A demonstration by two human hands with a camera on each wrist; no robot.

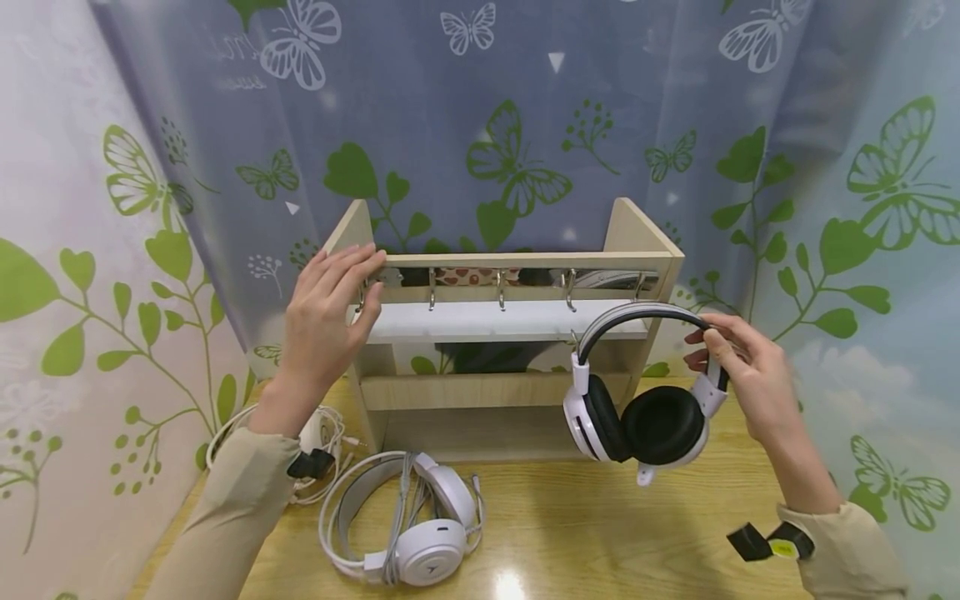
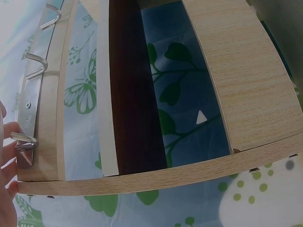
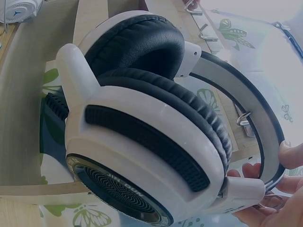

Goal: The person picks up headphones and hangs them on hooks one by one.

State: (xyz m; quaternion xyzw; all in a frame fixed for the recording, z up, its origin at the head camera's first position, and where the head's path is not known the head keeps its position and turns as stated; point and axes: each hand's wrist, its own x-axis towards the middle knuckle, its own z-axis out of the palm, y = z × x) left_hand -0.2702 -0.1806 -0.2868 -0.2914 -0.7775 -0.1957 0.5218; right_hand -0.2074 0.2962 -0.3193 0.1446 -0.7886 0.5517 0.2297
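At 3 o'clock, right hand (image 1: 753,375) grips headphones (image 1: 663,425); at 9, left hand (image 1: 322,312) rests, fingers extended, on rack (image 1: 495,392); apparent hanging step, next requiring alignment with hook (image 1: 569,292)

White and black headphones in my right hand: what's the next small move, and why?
Probably raise the headphones slightly toward the rightmost hook: in the head view, their headband arches just below it, and the right hand grips the headband's side.
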